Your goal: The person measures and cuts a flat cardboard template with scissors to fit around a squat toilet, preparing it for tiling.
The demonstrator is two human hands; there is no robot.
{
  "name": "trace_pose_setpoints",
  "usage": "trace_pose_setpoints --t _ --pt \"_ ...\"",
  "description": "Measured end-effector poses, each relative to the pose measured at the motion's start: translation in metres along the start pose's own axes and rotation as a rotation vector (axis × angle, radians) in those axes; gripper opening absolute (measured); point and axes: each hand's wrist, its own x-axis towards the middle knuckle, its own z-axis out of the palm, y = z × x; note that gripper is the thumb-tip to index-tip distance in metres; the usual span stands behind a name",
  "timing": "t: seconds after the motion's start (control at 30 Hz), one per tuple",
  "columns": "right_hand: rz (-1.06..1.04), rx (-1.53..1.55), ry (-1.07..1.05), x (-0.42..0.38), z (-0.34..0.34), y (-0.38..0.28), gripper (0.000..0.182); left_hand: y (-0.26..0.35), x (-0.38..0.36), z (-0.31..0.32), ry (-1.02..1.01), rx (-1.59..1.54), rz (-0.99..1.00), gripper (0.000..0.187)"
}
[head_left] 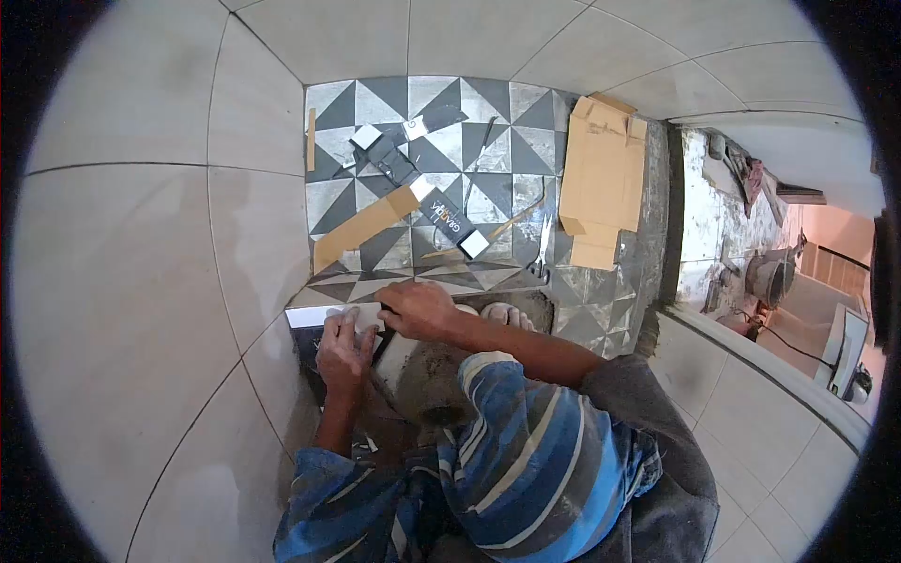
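Note:
I look straight down at a floor of grey and white triangle-patterned tiles [469, 131]. My left hand [345, 345] lies flat on a pale strip of tile [310, 315] at the near edge of the pattern. My right hand [418, 308] presses on the same strip just beside it, fingers curled over its top. Below my hands is bare dark mortar [427, 375]. My toes [507, 315] show to the right of my right hand. My striped blue sleeves fill the bottom of the view.
A flattened cardboard box [603, 178] lies at the right of the patterned floor. A long cardboard strip [366, 227], a dark package [450, 221] and small tools lie on the tiles. Large pale wall tiles surround the spot. A rough doorway with rubble opens at right.

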Motion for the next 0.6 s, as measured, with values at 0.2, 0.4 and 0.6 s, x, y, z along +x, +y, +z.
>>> trace_pose_setpoints --t 0.2,0.4,0.6 --pt "0.726 0.355 0.408 -0.022 -0.081 0.100 0.010 -0.003 -0.001 0.006 0.000 0.062 -0.042 0.042" --pt "0.731 -0.081 0.721 -0.078 -0.054 0.358 0.060 -0.012 -0.004 0.013 0.030 0.102 -0.007 0.048" --pt "0.719 0.082 0.618 -0.047 -0.074 0.328 0.064 -0.008 -0.001 0.012 -0.005 0.138 -0.051 0.046"
